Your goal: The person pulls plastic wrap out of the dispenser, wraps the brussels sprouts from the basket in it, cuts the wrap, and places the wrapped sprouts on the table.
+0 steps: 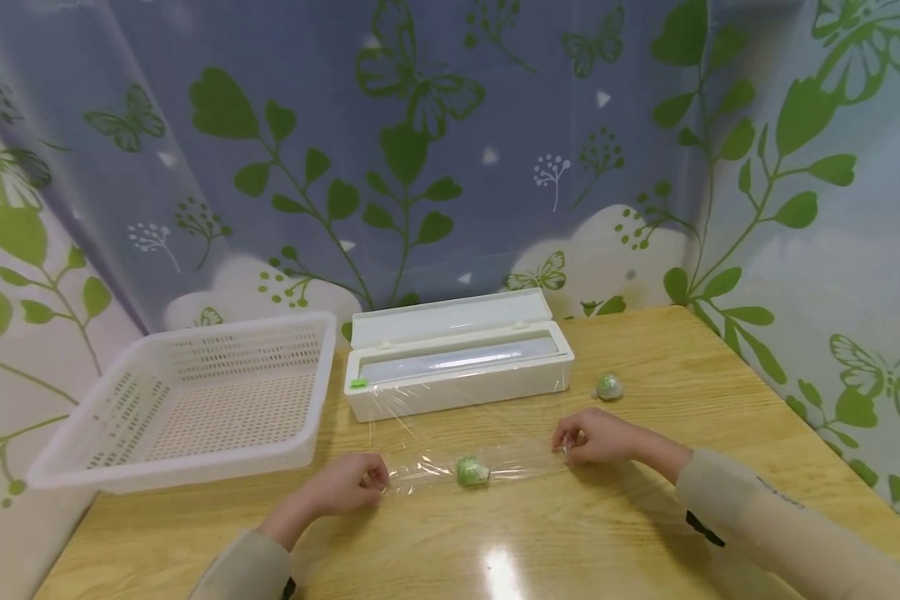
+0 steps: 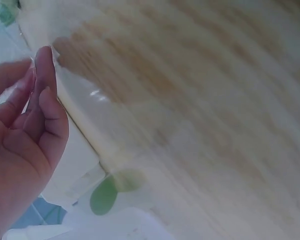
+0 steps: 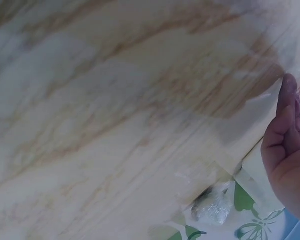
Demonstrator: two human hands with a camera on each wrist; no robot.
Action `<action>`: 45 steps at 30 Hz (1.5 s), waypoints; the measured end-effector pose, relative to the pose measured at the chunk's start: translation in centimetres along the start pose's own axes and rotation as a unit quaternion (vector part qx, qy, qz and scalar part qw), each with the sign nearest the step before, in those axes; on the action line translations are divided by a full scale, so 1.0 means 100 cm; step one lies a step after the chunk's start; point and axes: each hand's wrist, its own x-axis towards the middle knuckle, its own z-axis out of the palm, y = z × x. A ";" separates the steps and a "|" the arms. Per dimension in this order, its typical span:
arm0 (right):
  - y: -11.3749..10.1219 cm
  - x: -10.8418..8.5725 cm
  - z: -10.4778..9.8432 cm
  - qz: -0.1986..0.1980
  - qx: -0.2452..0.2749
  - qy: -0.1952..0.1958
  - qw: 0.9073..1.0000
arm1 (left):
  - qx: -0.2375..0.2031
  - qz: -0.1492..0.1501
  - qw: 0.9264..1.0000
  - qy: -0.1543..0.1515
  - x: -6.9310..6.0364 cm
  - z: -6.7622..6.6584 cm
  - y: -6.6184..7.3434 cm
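Note:
Clear plastic film (image 1: 429,468) stretches between the two hands, just in front of the white box. My left hand (image 1: 347,483) pinches its left end between thumb and fingers; my right hand (image 1: 596,437) pinches the right end. A small green and white round item (image 1: 472,472) lies at the middle of the film, and the film passes around or over it; which one I cannot tell. In the left wrist view the left hand (image 2: 27,120) holds the film edge at its fingertips. The right hand (image 3: 290,145) shows at the right edge of its wrist view.
Behind the film stands a long white box (image 1: 461,392) with its lid up and a roll (image 1: 461,358) inside. A white perforated basket (image 1: 232,417) sits at the left. One wrapped green and white item (image 1: 609,387) lies right of the box. A patterned curtain hangs behind the wooden table (image 1: 420,558).

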 end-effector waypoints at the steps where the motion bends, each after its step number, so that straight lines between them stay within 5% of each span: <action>1: 0.000 0.000 0.000 -0.001 -0.004 0.003 1.000 | 0.001 -0.001 1.000 0.000 0.001 0.001 0.000; 8: -0.009 0.004 0.004 0.023 -0.092 0.022 0.995 | 0.071 0.008 0.997 0.007 0.007 0.007 0.003; 18: -0.028 0.008 0.013 0.077 -0.174 0.045 0.981 | 0.141 -0.036 0.989 0.012 0.007 0.010 0.013; 23: -0.024 0.008 0.015 0.052 -0.102 0.040 0.993 | 0.122 -0.057 0.991 0.004 0.002 0.010 0.012; 29: -0.013 0.008 0.012 0.044 -0.007 0.019 0.999 | 0.142 -0.043 0.989 0.011 0.006 0.007 0.012; 38: -0.018 0.009 0.008 0.072 -0.067 0.037 0.994 | 0.152 -0.088 0.984 0.013 0.011 0.008 0.013; 45: -0.020 0.008 0.009 0.047 -0.033 0.023 0.998 | 0.153 -0.139 0.978 -0.002 0.006 0.004 0.013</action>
